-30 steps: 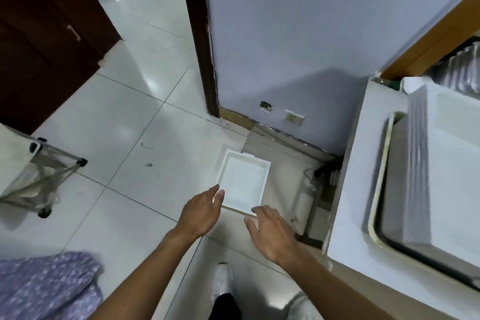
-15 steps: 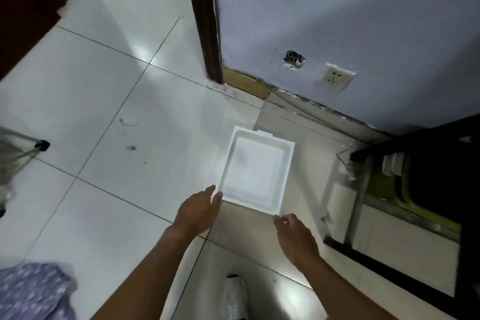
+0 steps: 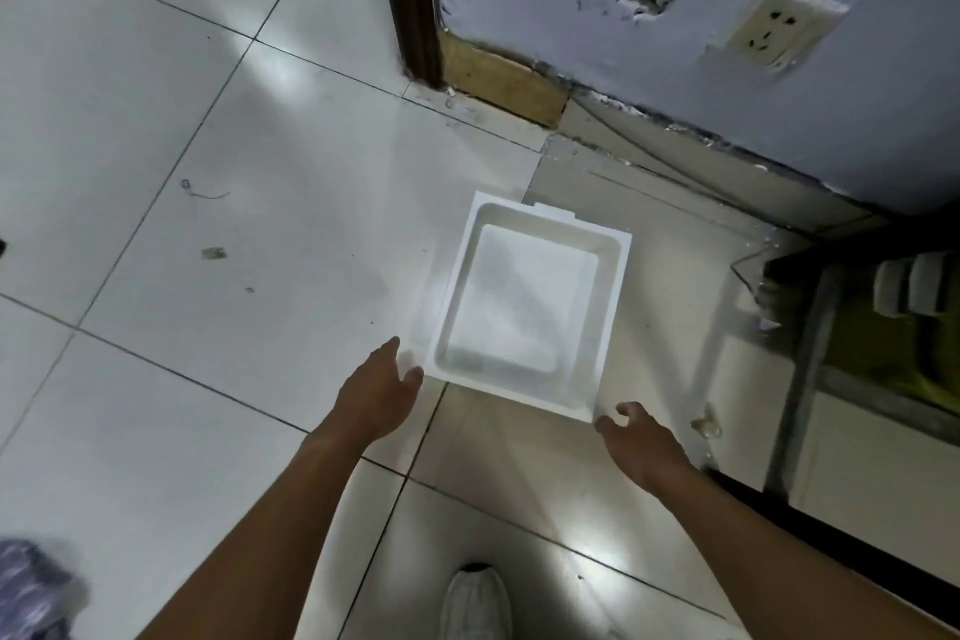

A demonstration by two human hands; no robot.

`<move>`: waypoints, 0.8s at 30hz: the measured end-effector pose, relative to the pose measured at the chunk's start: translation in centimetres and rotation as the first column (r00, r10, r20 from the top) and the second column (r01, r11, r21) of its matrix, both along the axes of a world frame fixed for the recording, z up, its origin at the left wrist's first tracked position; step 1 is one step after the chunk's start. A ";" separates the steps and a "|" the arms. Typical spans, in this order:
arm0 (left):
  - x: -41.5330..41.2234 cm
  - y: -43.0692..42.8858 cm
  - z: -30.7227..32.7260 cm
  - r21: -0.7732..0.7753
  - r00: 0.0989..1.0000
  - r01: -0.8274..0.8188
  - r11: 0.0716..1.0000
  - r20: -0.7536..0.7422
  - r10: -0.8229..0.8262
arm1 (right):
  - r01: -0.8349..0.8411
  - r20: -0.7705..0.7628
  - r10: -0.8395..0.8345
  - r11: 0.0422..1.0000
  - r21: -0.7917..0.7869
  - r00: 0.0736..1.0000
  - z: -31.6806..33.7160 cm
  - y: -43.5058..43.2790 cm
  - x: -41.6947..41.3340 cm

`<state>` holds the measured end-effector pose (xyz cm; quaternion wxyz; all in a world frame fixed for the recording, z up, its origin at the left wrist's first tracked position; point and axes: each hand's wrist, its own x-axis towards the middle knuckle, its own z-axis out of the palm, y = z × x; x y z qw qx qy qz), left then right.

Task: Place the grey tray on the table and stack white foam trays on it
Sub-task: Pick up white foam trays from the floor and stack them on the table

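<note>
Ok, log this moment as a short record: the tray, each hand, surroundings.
tray: white foam tray, open side up, flat on the tiled floor
left hand: open, at the tray's near left corner, contact unclear
right hand: open, fingers loosely curled, beside the near right corner, holding nothing
nearby: wall socket, white shoe

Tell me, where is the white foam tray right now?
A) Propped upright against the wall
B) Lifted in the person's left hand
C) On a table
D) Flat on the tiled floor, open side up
D: the white foam tray lies flat on the tiled floor with its hollow facing up, and the left hand and right hand are at its near corners, neither gripping it.
</note>
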<state>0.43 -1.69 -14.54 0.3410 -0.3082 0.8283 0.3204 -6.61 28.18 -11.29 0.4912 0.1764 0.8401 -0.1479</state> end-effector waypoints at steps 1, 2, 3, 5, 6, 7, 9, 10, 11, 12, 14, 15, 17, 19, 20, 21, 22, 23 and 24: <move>0.0 0.0 -0.8 0.012 1.000 -0.002 1.000 -0.002 0.002 | 0.012 0.014 -0.012 1.000 -0.003 1.000 -0.9 0.0 -0.1; 0.0 0.1 -1.3 0.023 1.000 0.002 1.000 0.007 -0.002 | 0.032 0.037 -0.031 0.999 -0.015 0.999 -1.6 -0.3 -0.2; -0.1 0.3 -1.7 0.037 1.000 0.003 0.999 0.014 -0.004 | 0.061 0.067 -0.058 0.997 -0.038 0.996 -2.2 -0.6 -0.3; -0.1 0.9 -2.5 0.077 1.000 -0.004 0.997 0.030 0.002 | 0.129 0.114 -0.118 0.987 -0.097 0.986 -3.0 -1.4 -0.4; -0.2 1.2 -2.7 0.102 0.999 -0.022 0.995 0.043 0.018 | 0.162 0.113 -0.150 0.980 -0.113 0.982 -3.3 -1.7 -0.5; -0.4 1.6 -2.9 0.127 0.998 -0.044 0.991 0.043 0.039 | 0.198 0.097 -0.187 0.973 -0.121 0.978 -3.5 -1.9 -0.8; -0.6 2.5 -3.1 0.152 0.994 -0.101 0.983 0.050 0.094 | 0.274 0.075 -0.266 0.953 -0.129 0.961 -3.8 -1.9 -1.2; -0.6 2.8 -3.4 0.145 0.992 -0.123 0.982 0.052 0.117 | 0.297 0.070 -0.290 0.945 -0.136 0.954 -4.0 -1.9 -1.3; -0.7 2.9 -3.5 0.140 0.991 -0.131 0.981 0.040 0.126 | 0.320 0.068 -0.313 0.936 -0.144 0.947 -4.2 -1.9 -1.5; -0.7 2.9 -3.8 0.134 0.992 -0.127 0.983 0.036 0.123 | 0.345 0.078 -0.337 0.927 -0.147 0.938 -4.5 -1.9 -1.6; -0.7 2.9 -4.5 0.145 0.989 -0.146 0.979 0.028 0.144 | 0.380 0.094 -0.369 0.912 -0.155 0.925 -5.1 -1.9 -1.6; -0.7 2.9 -4.8 0.155 0.983 -0.182 0.971 0.031 0.179 | 0.397 0.100 -0.385 0.903 -0.167 0.918 -5.3 -1.9 -1.4; -0.7 2.8 -5.5 0.117 0.969 -0.246 0.962 0.000 0.247 | 0.409 0.085 -0.400 0.893 -0.188 0.913 -5.6 -1.8 -1.1; -0.6 2.9 -5.4 0.062 0.955 -0.287 0.956 -0.057 0.291 | 0.407 0.030 -0.410 0.891 -0.200 0.912 -5.4 -1.5 -0.9; -0.4 3.0 -4.9 0.047 0.943 -0.319 0.946 -0.086 0.322 | 0.408 -0.011 -0.419 0.890 -0.205 0.908 -5.0 -1.5 -0.9; -0.2 3.0 -4.1 0.045 0.926 -0.358 0.933 -0.113 0.361 | 0.405 -0.062 -0.424 0.891 -0.204 0.903 -4.3 -1.5 -1.0; 0.1 3.0 -3.1 0.045 0.913 -0.387 0.921 -0.124 0.390 | 0.396 -0.107 -0.421 0.897 -0.195 0.901 -3.7 -1.5 -1.0; 0.6 2.9 -2.3 0.053 0.905 -0.402 0.914 -0.131 0.405 | 0.389 -0.139 -0.416 0.903 -0.182 0.899 -3.1 -1.4 -1.0; 1.2 2.7 -1.1 0.064 0.905 -0.401 0.914 -0.124 0.406 | 0.385 -0.156 -0.411 0.907 -0.172 0.898 -2.2 -1.4 -1.0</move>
